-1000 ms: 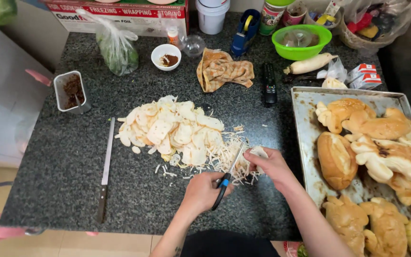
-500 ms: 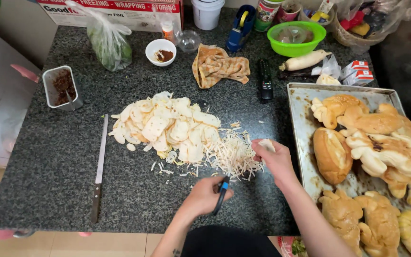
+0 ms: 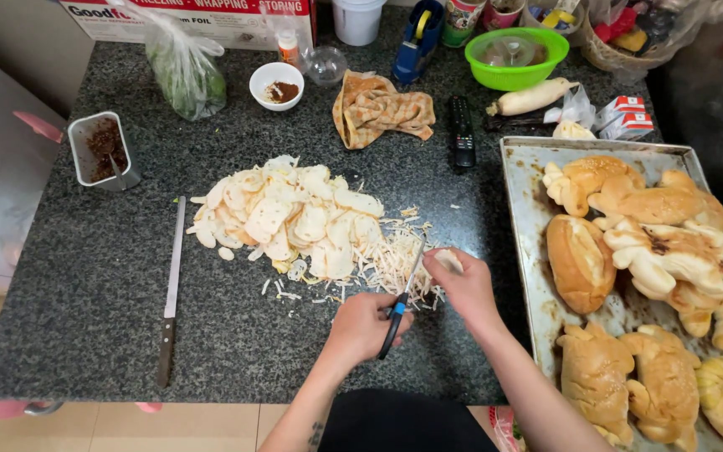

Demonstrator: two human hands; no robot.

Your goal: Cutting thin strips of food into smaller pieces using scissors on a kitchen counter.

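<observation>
At near centre of the counter (image 3: 85,276), left hand (image 3: 360,328) grips scissors (image 3: 402,295), right hand (image 3: 462,283) pinches a thin pale slice (image 3: 448,259) beside the shred pile (image 3: 395,266); likely soft, brittle, best held at its edge.

Two bare forearms in shot, rising from bottom edge. No sleeves visible on either arm, none down to frame edge. Left hand (image 3: 360,328): no ring, no watch, no glove. Small dark tattoo mark on left forearm near bottom edge, shape too small to read. Right hand (image 3: 462,285): bare too, no ring seen, wrist plain, no band. Fingers (image 3: 433,261) uncovered, nails short as far as visible. Dark garment, black or near it, fills gap between arms at bottom centre.
</observation>
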